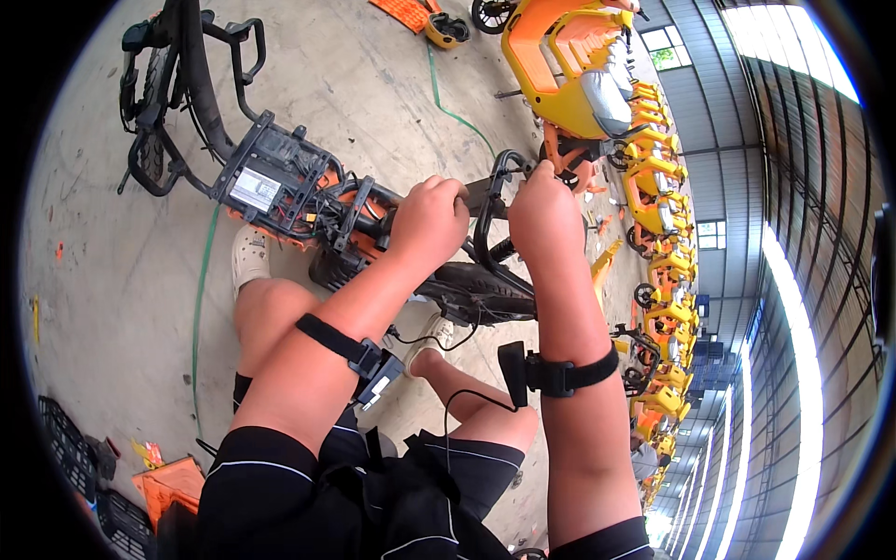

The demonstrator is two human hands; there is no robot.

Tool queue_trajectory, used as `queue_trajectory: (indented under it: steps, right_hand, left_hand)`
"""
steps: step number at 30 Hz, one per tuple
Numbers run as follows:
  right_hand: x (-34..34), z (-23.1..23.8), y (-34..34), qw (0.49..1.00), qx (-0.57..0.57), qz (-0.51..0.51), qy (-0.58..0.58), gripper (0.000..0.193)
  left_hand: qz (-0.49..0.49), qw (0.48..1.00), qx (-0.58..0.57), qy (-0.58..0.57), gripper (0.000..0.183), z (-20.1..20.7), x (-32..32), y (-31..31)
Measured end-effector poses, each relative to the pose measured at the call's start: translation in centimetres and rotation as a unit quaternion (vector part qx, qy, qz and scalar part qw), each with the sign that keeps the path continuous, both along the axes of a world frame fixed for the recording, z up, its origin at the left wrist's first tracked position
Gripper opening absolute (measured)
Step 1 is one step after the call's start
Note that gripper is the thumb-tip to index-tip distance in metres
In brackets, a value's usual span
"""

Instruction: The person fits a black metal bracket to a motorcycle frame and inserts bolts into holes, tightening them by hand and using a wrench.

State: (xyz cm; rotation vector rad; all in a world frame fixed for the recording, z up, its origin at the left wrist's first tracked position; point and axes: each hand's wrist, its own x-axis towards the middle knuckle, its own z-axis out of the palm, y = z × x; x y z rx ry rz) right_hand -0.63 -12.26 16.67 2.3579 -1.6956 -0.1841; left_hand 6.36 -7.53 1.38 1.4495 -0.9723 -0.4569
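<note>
A stripped electric scooter frame (373,201) stands across in front of me, its black tubes, wiring and orange parts bare. Over its middle, my left hand (429,219) is closed with fingers curled under; whatever lies in them is hidden. My right hand (546,210) is closed too, at the bent black tube rail (485,229) toward the scooter's right end. Its fingers are turned away, so I cannot tell whether it grips the rail or something small. Left of my hands, a black box with a pale label (255,189) sits in the frame.
A yellow scooter (560,75) stands beyond my right hand, with a long row of yellow scooters (663,271) along the right. A yellow helmet (446,31) lies far back. Black crates (121,523) and an orange panel (168,490) are at lower left. Green lines (201,308) mark the floor.
</note>
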Motion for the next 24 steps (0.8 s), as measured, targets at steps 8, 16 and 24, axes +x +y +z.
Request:
queue_trajectory:
  steps: [8, 16, 24]
  right_hand:
    - [-4.3, 0.9, -2.7, 0.988, -0.014, 0.129, -0.089, 0.049]
    - [-6.7, 1.5, -4.6, 0.97, -0.018, 0.23, -0.073, 0.047]
    - [-6.8, 1.0, -5.2, 0.958, -0.043, 0.284, -0.018, 0.052]
  left_hand:
    - [-0.029, 0.999, 0.024, 0.011, 0.014, 0.0, 0.1, -0.2]
    - [-0.057, 0.997, 0.044, 0.036, 0.014, 0.4, 0.2, -0.2]
    - [-0.058, 0.997, 0.042, 0.02, 0.013, 0.3, 0.0, -0.9]
